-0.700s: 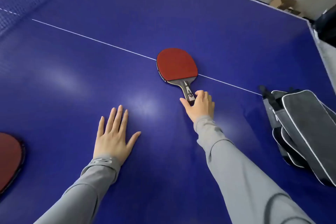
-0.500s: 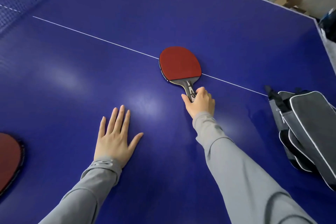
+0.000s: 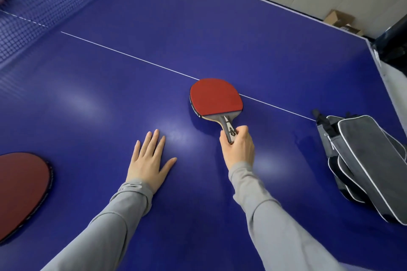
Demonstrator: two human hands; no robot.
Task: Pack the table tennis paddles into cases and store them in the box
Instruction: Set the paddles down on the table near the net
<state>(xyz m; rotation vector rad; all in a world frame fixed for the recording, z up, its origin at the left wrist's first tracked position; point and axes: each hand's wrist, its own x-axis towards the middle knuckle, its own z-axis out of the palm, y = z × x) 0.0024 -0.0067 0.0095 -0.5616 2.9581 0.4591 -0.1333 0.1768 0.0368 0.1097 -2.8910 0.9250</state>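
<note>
Right now the right hand (image 3: 239, 149) has its grip curled round the handle of the paddle (image 3: 217, 100) near the middle of the frame, the fingers wrapped on the grey and black shaft just below the blade. The left hand (image 3: 148, 161) lies flat on the blue desk (image 3: 242, 28) with its fingers spread and straight, holding nothing. A second paddle (image 3: 23, 187) sits at the lower left edge, partly cut off, and the grey cases (image 3: 367, 165) are stacked at the right edge, well apart from both paddles.

To do this step well, I would say the paddle should come up level and travel to the cases with the blade leading, so the rubber does not drag across the desk. The free hand looks best used to hold a case mouth wide.

The blade is a rounded disc with matt red rubber and a thin pale wooden edge. The cases look like soft felt-like fabric with white piping, and seem floppy. The desk is smooth and glossy, with a thin white line crossing it. A cardboard box (image 3: 340, 21) stands on the floor at the upper right.
</note>
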